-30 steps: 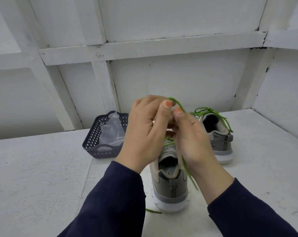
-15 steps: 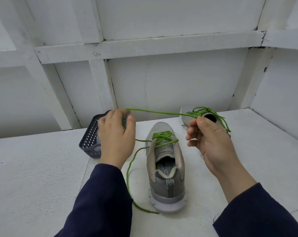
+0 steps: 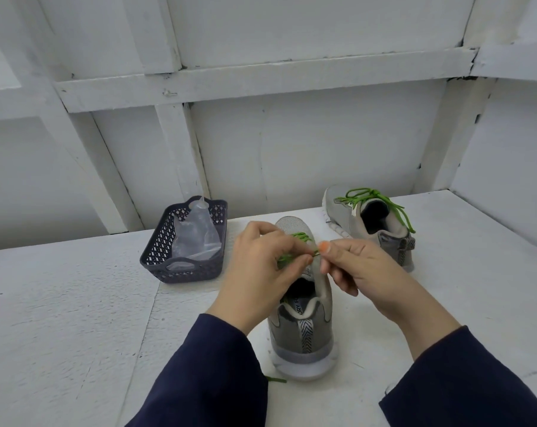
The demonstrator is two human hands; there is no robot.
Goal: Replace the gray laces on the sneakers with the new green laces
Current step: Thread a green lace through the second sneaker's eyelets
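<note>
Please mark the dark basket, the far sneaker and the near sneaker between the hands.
dark basket (image 3: 205,272): head view, on its front wall, right of the handle slot.
far sneaker (image 3: 338,206): head view, on the gray toe upper.
near sneaker (image 3: 320,331): head view, on the gray heel, beside the striped tab.

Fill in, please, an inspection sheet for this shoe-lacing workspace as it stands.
Surface: white painted table, scuffed; the sneakers and basket stand on it.
Job's things: near sneaker, heel toward the camera, threaded with a green lace; one lace end lies on the table by the heel. Far sneaker carries a knotted lace, also green. Gray laces: nothing seen.
Clutter: dark basket holding a clear plastic bag.
Grippers: left hand and right hand each pinch the green lace above the near sneaker's tongue.
Cables: nothing seen.
Surroundings: white panelled wall with beams.
</note>
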